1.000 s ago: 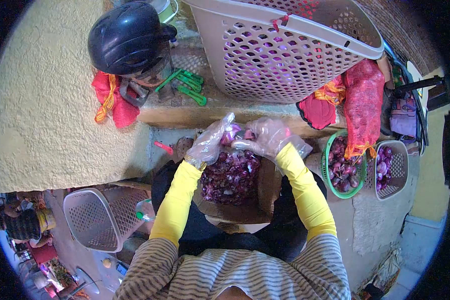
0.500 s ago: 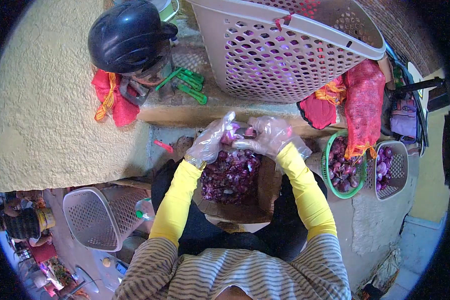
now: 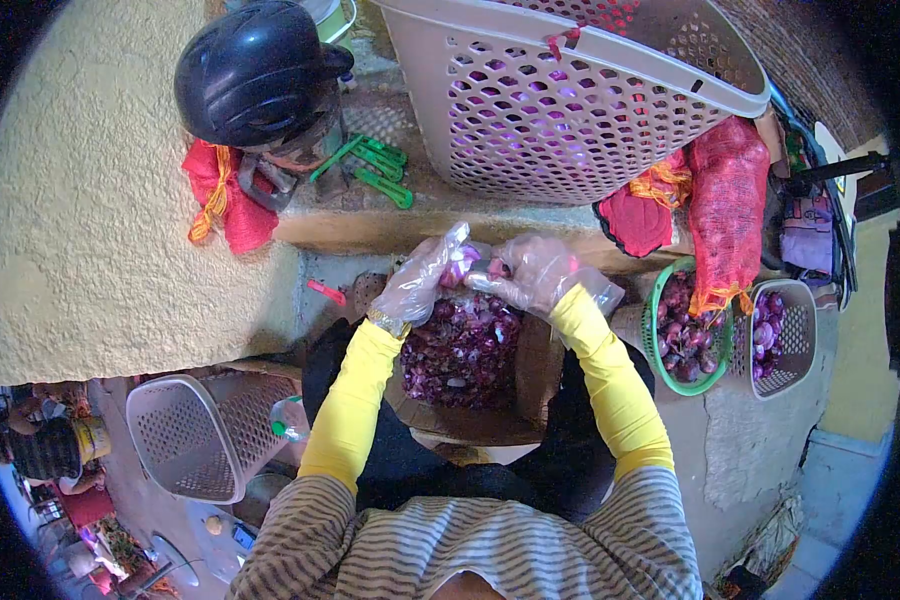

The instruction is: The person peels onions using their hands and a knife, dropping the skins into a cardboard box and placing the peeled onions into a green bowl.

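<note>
My left hand, in a clear plastic glove, is closed around a purple onion. In my right hand, gloved the same way, is a small knife with a greyish blade and a bit of red showing; its handle is mostly hidden by the fingers. The blade lies against or very close to the onion. Both hands are above the far side of a cardboard box between my legs, which holds a heap of purple onion skins.
A large perforated basket of onions stands on the ledge. Right are a green basket of onions, a smaller basket and a red mesh sack. Left are a helmet, green cutters and a tipped basket.
My right hand has turned slightly and the knife shows more clearly against the onion. My left hand keeps the onion in nearly the same place.
</note>
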The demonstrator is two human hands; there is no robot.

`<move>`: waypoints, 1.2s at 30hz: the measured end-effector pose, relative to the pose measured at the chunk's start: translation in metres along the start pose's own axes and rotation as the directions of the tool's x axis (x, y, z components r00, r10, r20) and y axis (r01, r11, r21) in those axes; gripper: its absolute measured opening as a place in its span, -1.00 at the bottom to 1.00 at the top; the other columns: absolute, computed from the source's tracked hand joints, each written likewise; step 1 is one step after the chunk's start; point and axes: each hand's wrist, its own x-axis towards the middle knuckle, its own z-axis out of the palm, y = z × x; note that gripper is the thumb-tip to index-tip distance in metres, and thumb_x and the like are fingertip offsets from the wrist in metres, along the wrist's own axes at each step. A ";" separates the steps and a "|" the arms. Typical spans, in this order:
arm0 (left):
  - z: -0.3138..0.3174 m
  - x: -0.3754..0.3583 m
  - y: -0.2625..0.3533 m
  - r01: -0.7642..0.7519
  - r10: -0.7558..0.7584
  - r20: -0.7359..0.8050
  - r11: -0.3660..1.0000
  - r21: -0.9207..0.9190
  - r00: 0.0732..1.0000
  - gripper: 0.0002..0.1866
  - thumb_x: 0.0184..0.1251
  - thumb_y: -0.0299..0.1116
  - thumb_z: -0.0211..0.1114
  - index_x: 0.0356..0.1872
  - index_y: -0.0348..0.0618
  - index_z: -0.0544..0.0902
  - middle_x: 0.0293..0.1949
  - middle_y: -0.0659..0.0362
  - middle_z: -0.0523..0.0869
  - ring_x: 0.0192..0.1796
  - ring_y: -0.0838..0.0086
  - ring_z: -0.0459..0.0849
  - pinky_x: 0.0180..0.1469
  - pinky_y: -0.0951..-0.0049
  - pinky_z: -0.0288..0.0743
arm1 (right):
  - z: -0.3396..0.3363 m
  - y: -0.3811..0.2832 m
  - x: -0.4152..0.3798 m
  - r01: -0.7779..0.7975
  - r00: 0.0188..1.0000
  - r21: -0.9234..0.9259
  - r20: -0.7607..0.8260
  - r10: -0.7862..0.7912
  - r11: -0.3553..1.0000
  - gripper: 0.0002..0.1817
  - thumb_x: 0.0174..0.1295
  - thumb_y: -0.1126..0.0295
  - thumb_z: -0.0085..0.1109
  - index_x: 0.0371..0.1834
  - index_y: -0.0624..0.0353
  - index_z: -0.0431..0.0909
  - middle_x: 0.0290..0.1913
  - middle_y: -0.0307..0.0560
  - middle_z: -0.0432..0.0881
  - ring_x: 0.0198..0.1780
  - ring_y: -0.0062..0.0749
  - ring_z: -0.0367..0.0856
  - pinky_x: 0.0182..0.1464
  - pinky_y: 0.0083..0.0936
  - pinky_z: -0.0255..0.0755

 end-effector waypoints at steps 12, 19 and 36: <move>0.003 -0.001 0.012 0.151 -0.152 0.004 0.974 -0.168 0.988 -0.26 0.58 0.26 -0.05 0.16 -0.34 0.63 0.00 0.04 0.76 0.03 0.40 0.72 0.12 0.33 0.62 | -0.005 -0.014 -0.002 0.057 0.988 -0.034 0.145 -0.052 0.998 -0.34 0.18 -0.49 0.07 -0.34 -0.15 0.79 -0.35 0.01 0.74 -0.25 -0.03 0.74 -0.14 -0.08 0.58; -0.008 0.007 0.001 0.144 -0.139 0.038 0.937 -0.317 0.990 -0.29 0.60 0.19 -0.03 0.25 -0.39 0.54 0.03 -0.13 0.72 0.02 0.17 0.74 0.20 0.13 0.61 | -0.009 -0.013 -0.007 0.133 0.988 -0.068 0.083 -0.127 0.989 -0.38 0.12 -0.43 0.22 -0.37 -0.05 0.71 -0.44 0.02 0.70 -0.36 -0.01 0.72 -0.26 -0.06 0.56; -0.003 0.005 -0.009 0.120 -0.121 -0.035 0.992 -0.028 0.992 -0.35 0.55 0.22 0.06 0.16 -0.24 0.62 0.02 0.10 0.73 -0.04 0.48 0.71 0.01 0.37 0.65 | -0.007 -0.001 -0.008 -0.026 0.983 0.051 -0.178 0.035 0.998 -0.33 0.03 -0.43 0.29 -0.37 0.02 0.62 -0.42 0.01 0.72 -0.32 0.04 0.73 -0.24 -0.07 0.57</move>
